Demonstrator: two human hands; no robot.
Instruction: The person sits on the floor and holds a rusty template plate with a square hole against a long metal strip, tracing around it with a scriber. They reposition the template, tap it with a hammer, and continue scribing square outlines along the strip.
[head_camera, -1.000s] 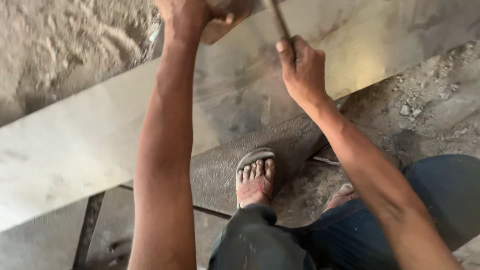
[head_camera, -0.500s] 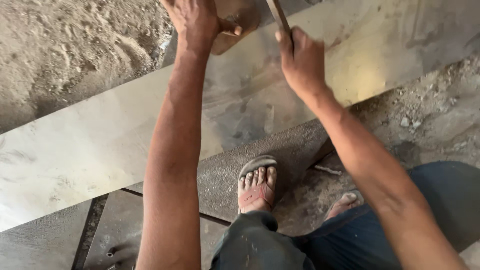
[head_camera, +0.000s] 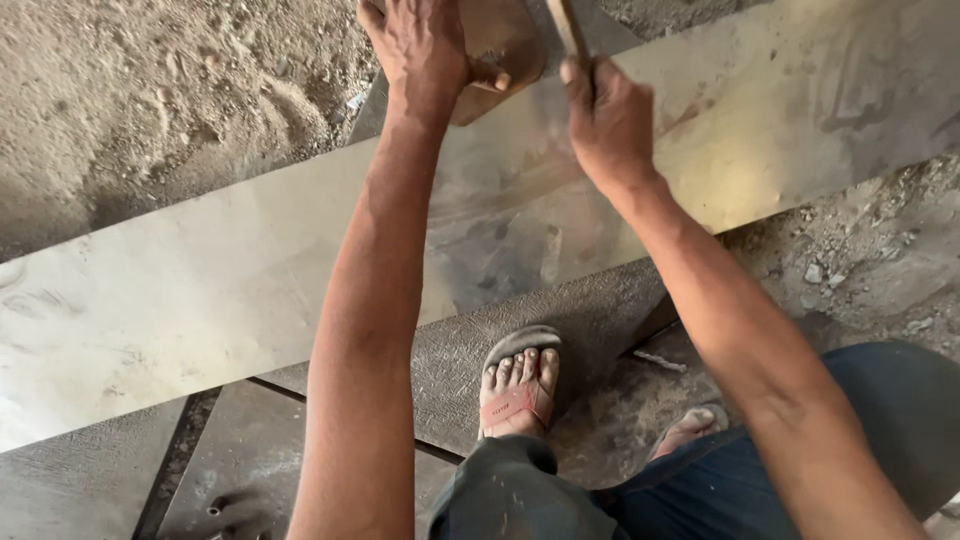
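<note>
Mid-strike setup on the sheet (head_camera: 250, 290), a long pale metal strip lying slantwise across dark plates (head_camera: 590, 320) on the ground. Left hand (head_camera: 425, 50) clamped over a brown block (head_camera: 505, 50), pressing it down at the sheet's far edge, top of view. Right hand (head_camera: 610, 125) clenched round a thin handle (head_camera: 568, 30), raised just right of the block; tool head out of frame, so kind of tool not clear. Looks like the shaping or marking step at that far edge, not yet finished. Next move likely calls for a firm hold on the block, a blow kept clear of the left thumb, sheet not sliding. Sandalled foot (head_camera: 520, 390) on the plate below the sheet's near edge, well apart from the hands.
</note>
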